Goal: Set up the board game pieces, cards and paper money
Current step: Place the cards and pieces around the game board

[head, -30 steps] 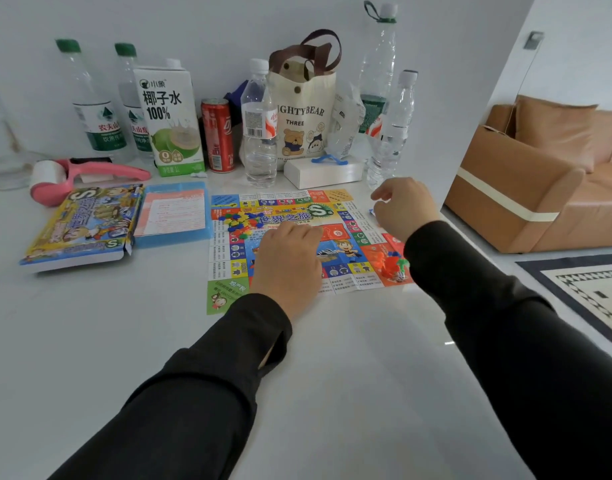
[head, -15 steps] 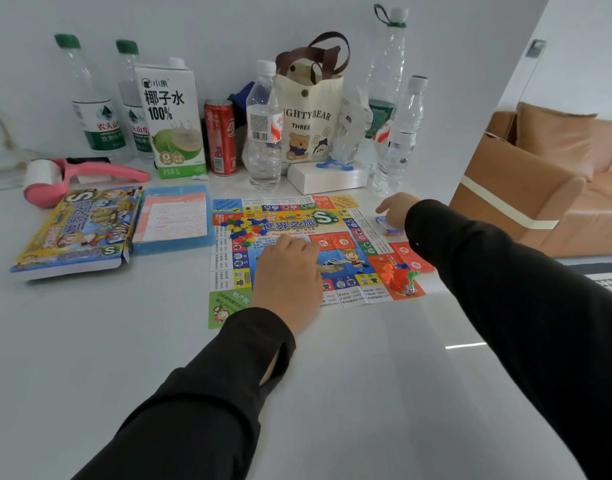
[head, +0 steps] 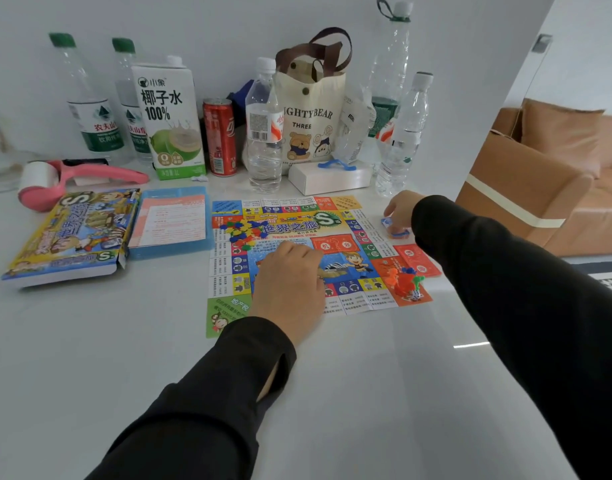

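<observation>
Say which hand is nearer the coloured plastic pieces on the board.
Left. The left hand rests on the board just beside the coloured pieces; the right hand is past the board's right edge, gripping a blue stack.

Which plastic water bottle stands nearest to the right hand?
The short clear plastic bottle with a white cap at the row's right end; the others stand farther from the right hand.

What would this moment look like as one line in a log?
left hand: rests on game board | right hand: pinches small blue stack beside board's right edge
</observation>
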### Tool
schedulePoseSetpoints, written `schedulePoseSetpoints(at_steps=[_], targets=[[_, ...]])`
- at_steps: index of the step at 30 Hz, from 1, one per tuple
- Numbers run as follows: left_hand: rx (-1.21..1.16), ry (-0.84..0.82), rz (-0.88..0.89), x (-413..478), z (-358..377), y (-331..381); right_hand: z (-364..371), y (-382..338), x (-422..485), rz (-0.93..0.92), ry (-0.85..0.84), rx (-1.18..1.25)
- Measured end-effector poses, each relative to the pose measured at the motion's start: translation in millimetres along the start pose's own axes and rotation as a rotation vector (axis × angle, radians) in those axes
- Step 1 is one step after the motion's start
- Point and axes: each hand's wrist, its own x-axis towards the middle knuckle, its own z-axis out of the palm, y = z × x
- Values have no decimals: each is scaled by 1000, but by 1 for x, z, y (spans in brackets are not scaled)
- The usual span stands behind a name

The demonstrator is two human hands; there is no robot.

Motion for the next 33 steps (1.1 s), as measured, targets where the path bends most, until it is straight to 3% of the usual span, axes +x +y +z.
schedulePoseSetpoints(at_steps=[14,25,33], targets=[[10,-25,-7,1,1,0,3,3,16,53,8,-1],[-19,-22,-12,1,2,-1,1,-1,11,59,-99,-53],[-49,-20,-21,2,4,-2,3,4,13,53,-48,8]])
